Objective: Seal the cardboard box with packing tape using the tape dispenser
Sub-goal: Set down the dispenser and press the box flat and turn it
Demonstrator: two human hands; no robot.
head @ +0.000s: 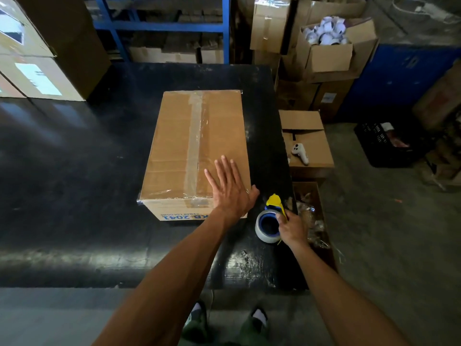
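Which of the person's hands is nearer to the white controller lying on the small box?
Right. The right hand grips the tape dispenser below the white controller; the left hand lies flat on the cardboard box, farther left.

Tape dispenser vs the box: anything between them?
Head view: only a bare strip of black table separates the tape dispenser from the cardboard box; the left hand's thumb overhangs that corner.

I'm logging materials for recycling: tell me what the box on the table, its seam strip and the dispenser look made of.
Cardboard box: brown corrugated card, matte, creased panels.
Packing tape along the seam: clear plastic film, glossy, wrinkled, catching light.
Tape dispenser, gripped by the right hand: seemingly hard plastic, yellow and blue.
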